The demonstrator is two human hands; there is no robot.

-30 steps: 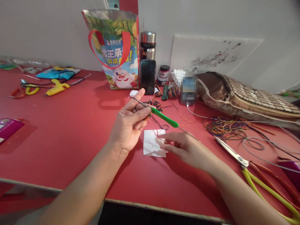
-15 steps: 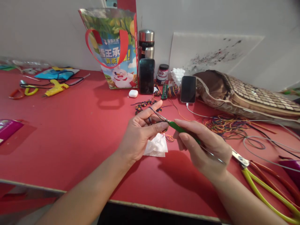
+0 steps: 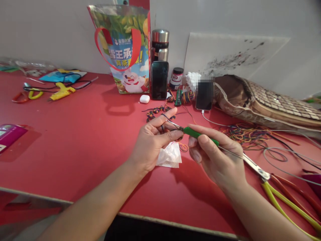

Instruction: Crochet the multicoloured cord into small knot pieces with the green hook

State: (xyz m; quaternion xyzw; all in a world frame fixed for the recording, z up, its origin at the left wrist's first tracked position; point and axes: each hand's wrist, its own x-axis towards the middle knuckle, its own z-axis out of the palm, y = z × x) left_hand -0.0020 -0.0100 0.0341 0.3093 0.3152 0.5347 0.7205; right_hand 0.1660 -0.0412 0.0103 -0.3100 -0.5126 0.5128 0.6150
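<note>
My right hand (image 3: 220, 150) is closed round the green handle of a crochet hook (image 3: 200, 134), whose metal shaft points left toward my other hand. Dark yarn (image 3: 165, 116) loops over the raised index finger of my left hand (image 3: 150, 144). Thumb and fingers of that hand pinch a small piece of crochet work, mostly hidden behind the thumb. The hook's tip lies close to the yarn by the left fingers. Under the hands is a crumpled white tissue (image 3: 170, 155), with orange yarn (image 3: 184, 147) beside it. A multicoloured crocheted strand (image 3: 152, 113) lies just behind.
Scissors (image 3: 265, 175) with red and yellow handles lie at right, near tangled yarn (image 3: 240, 134). A phone (image 3: 159, 80), a steel flask (image 3: 160, 36), a carrier bag (image 3: 130, 67) and a brown bag (image 3: 271, 100) stand behind. A yellow glue gun (image 3: 61, 91) rests at left.
The crochet hook has turned slightly in my right hand, showing more of its green handle. My left hand keeps its pinch and raised finger. The whole view has shifted a little.
</note>
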